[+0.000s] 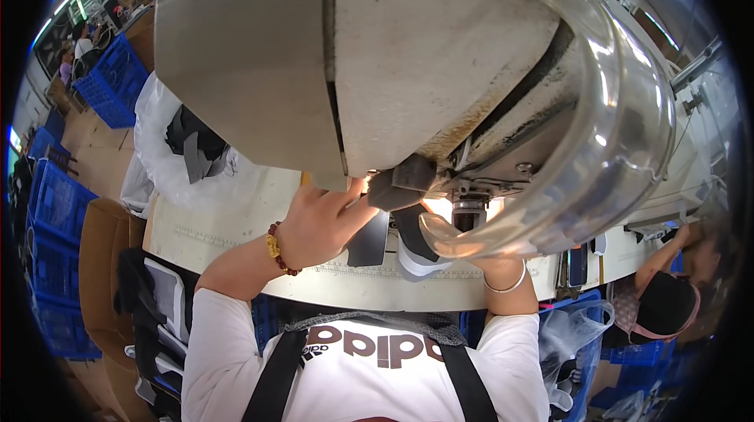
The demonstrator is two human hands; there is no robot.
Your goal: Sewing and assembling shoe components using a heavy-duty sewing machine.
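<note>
Item: one dark shoe piece with a pale edge (pixel 415 235), on your side of the machine (pixel 440 53), below its head and above the white worktop (pixel 206 214).

Item: one flat dark grey strip (pixel 367 243), just left of the shoe piece, below your fingers.

Item: your left hand (pixel 316 224), beaded bracelet at the wrist, reaching in under the machine head. Fingers bent, with the tips beside a dark grey block (pixel 404 183); whether they grip anything, you cannot tell from here.

Item: your right hand (pixel 498 265), mostly behind a clear curved guard (pixel 628 139). Finger state: cannot be told; whether it holds the shoe piece is hidden.

Progress, by judgement: work in hand, one piece at the machine, not set aside. The point of contact is hidden by the block and the guard, so how much of this piece is done, and how much is left, cannot be read.

Stock: dark pieces (pixel 203 143) in a clear bag (pixel 153 127) at your left; dark pieces with white edges (pixel 166 296) nearer you; a lined blue crate (pixel 581 367) at your right. Which are finished and which are waiting, nothing visible settles.
</note>
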